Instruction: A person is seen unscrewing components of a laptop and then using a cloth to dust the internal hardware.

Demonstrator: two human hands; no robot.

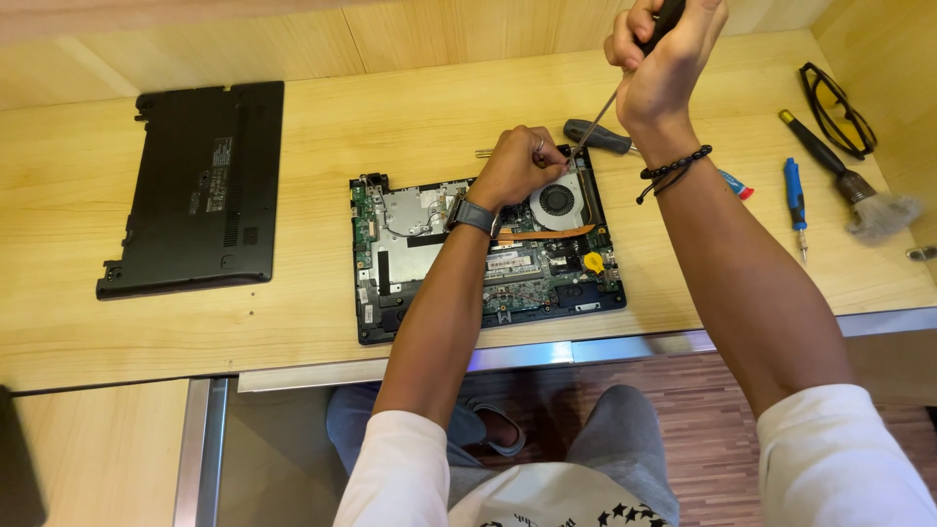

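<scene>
The person is sitting at a pale wooden worktop (pixel 322 332), knees and grey trousers showing below its metal edge. Nearest on the worktop, an opened laptop (pixel 488 256) is lying with its insides facing up: green circuit board, a yellow round part and a round fan (pixel 557 201) at its far right corner.

The left hand (pixel 517 164), wearing a watch on the wrist and a ring, is resting over the far edge of the laptop just beside the fan, its fingers curled shut; whether they are pinching anything cannot be told.

The right hand (pixel 664 54), with a beaded bracelet at the wrist, is raised above the worktop and is gripping the dark handle of a screwdriver (pixel 610 102), fingers wrapped fully around it. The thin shaft is slanting down to the left, its tip meeting the laptop near the fan, right by the left hand.

To the left, well apart from the laptop, the black bottom cover (pixel 195 185) is lying flat. Farther back, a second screwdriver (pixel 597 137) with a dark grip is lying just behind the laptop. To the right are lying a blue screwdriver (pixel 795 200), a brush (pixel 844 181) with pale bristles and, near the wall, dark-framed glasses (pixel 836 109).
</scene>
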